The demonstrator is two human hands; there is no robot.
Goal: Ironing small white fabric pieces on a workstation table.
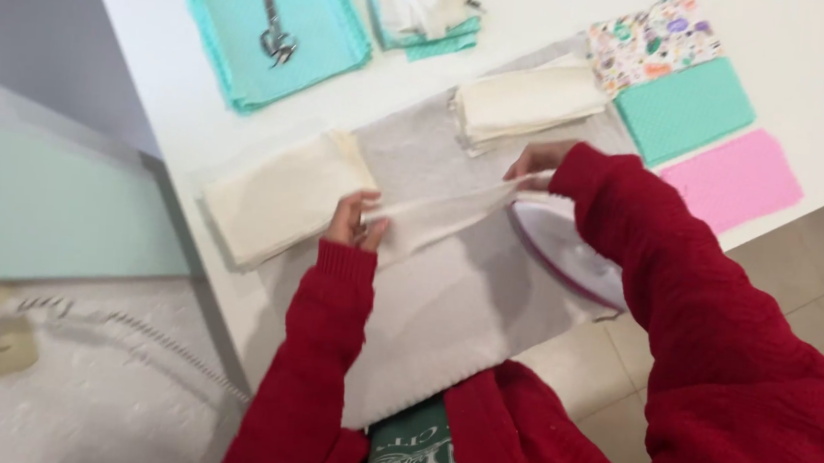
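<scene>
My left hand (354, 219) and my right hand (538, 159), both in red sleeves, pinch the two ends of a cream cloth piece (448, 213) and hold it stretched just above a grey pressing mat (446, 303) on the white table (165, 75). A white and purple iron (567, 249) rests on the mat under my right forearm. A flat stack of cream cloth (288, 192) lies left of my left hand. Another cream stack (525, 101) lies just beyond my right hand.
Scissors (274, 27) lie on a teal fabric stack (281, 30) at the back left. More folded teal and white cloth (425, 7) sits at the back. Floral (653, 37), teal (684, 108) and pink (735, 179) fabric pieces lie at the right. A coiled cord (149, 333) hangs left.
</scene>
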